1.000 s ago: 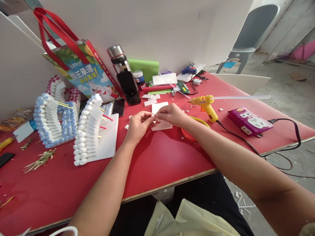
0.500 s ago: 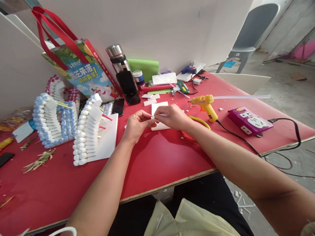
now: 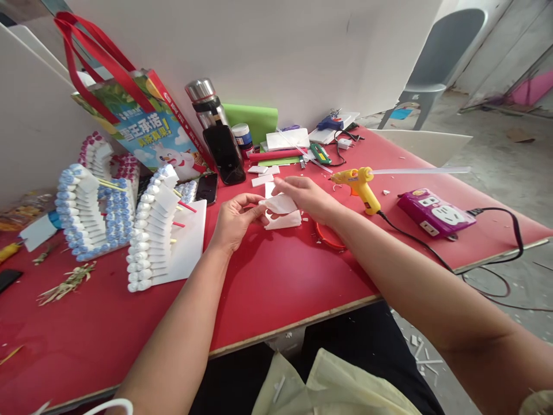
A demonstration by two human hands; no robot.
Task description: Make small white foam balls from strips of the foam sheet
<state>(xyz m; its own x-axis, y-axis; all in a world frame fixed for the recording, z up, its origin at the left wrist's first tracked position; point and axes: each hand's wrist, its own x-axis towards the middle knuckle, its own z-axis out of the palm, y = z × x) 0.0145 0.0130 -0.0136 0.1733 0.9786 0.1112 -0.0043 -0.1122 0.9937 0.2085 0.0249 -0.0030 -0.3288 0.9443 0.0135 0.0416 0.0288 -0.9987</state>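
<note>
Between both hands, over the red table, is a thin white sheet, with its broad face showing. My left hand pinches its left end between thumb and fingers. At its upper right edge, the fingers of my right hand are closed on it. Just below the sheet lies a white flat piece with an uneven upper edge. Partly under my right forearm is a red loop-shaped handle. Beyond my hands are several small white rectangular pieces.
To the left stand white stepped structures and blue-and-white ones. A yellow glue gun lies right of my hands, its cord near a purple power strip. Behind are a steel flask, a phone and a printed bag.
The white sheet was seen narrow and edge-on between my fingertips; now it is opened out flat. My right hand has lifted slightly, and a yellow handle beside it is now covered.
</note>
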